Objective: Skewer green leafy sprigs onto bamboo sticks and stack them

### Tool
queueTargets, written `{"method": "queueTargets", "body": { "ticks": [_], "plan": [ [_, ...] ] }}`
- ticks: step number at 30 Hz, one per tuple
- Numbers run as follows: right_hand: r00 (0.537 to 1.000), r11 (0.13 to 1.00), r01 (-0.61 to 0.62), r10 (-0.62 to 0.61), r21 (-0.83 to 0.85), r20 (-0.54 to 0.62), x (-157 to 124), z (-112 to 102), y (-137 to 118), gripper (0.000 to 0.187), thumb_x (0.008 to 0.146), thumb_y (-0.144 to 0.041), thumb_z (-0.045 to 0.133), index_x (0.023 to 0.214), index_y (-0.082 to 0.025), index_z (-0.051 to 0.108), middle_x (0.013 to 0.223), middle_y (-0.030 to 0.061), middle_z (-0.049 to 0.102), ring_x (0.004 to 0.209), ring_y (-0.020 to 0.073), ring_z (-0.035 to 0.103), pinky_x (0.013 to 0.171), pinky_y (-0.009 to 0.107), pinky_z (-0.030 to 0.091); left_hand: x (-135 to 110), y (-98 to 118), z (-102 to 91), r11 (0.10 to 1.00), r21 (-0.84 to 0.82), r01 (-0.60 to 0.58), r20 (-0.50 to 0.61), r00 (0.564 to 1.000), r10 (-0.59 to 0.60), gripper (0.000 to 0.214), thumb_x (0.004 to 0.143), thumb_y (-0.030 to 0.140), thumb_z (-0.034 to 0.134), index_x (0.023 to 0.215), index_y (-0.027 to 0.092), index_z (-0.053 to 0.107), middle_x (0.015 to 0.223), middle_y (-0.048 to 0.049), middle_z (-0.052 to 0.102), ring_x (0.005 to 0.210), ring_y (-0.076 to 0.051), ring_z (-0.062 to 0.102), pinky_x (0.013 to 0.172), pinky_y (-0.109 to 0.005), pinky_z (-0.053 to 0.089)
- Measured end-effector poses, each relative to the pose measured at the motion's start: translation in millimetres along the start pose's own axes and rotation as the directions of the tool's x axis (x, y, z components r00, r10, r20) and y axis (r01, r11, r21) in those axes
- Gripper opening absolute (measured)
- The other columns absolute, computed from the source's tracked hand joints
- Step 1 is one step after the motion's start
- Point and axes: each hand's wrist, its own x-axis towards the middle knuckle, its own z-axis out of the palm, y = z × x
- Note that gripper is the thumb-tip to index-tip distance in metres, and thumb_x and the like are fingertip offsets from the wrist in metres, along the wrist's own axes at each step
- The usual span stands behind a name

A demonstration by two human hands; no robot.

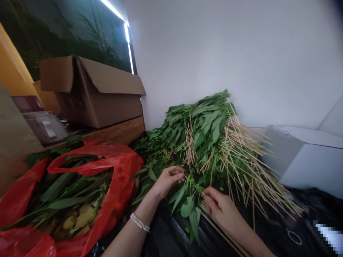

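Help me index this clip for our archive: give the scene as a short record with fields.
left hand: pinches the leafy sprig by its stem
right hand: appears to grip a bamboo skewer at the sprig
behind hands: pile of skewered greens
at left: red bag holding greens and yellowish pieces
further back: cardboard box, white box
surface: black sheet

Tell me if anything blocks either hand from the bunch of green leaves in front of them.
Nothing visible does. The left hand pinches the bunch of green leaves at its top, and the right hand is at its stems from the other side; thin bamboo skewers lie behind.
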Motion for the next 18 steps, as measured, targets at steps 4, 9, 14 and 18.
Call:
{"method": "queueTargets", "body": {
  "ticks": [4,9,14,18],
  "plan": [
    [0.999,1.0,-0.013,0.013,0.001,-0.041,0.4,-0.5,-1.9,0.031,0.09,-0.043,0.037,0.083,-0.022,0.058,0.055,-0.0026,0.055,0.05,0.0129,0.05,0.052,0.023,0.035,1.2,0.1,0.7,0.997,0.072,-0.033,-0.073,0.997,0.038,0.034,0.055,0.032,0.082,0.079,0.011,0.068,0.062,0.0003,0.063,0.053,-0.007,0.053,0.053,-0.018,0.039],
    [0.997,1.0,-0.02,0.021,0.021,-0.068,1.1,0.9,0.3,0.034,0.089,-0.044,0.039,0.09,-0.02,0.063,0.054,-0.0021,0.056,0.049,0.0127,0.05,0.051,0.022,0.035,0.0,3.1,2.2,0.999,0.035,-0.025,-0.078,0.997,0.027,0.033,0.055,0.032,0.083,0.077,0.011,0.069,0.061,0.0003,0.063,0.052,-0.006,0.052,0.051,-0.018,0.038],
    [0.997,1.0,-0.02,0.021,0.018,-0.077,0.5,2.8,4.0,0.037,0.089,-0.045,0.039,0.094,-0.02,0.065,0.055,-0.002,0.056,0.049,0.0128,0.05,0.051,0.022,0.036,-0.6,3.3,4.1,1.0,-0.001,-0.018,-0.064,0.998,0.018,0.033,0.054,0.032,0.083,0.076,0.011,0.07,0.062,-0.0008,0.064,0.054,-0.007,0.055,0.053,-0.019,0.04],
    [0.997,1.0,-0.023,0.025,0.02,-0.076,0.4,3.0,4.8,0.036,0.089,-0.045,0.039,0.094,-0.02,0.065,0.054,-0.0023,0.056,0.049,0.0128,0.051,0.051,0.022,0.036,-1.4,2.7,5.3,0.999,-0.045,0.002,-0.048,0.999,-0.005,0.034,0.053,0.03,0.084,0.077,0.01,0.071,0.064,-0.0018,0.066,0.057,-0.008,0.056,0.057,-0.02,0.042]
  ]
}}
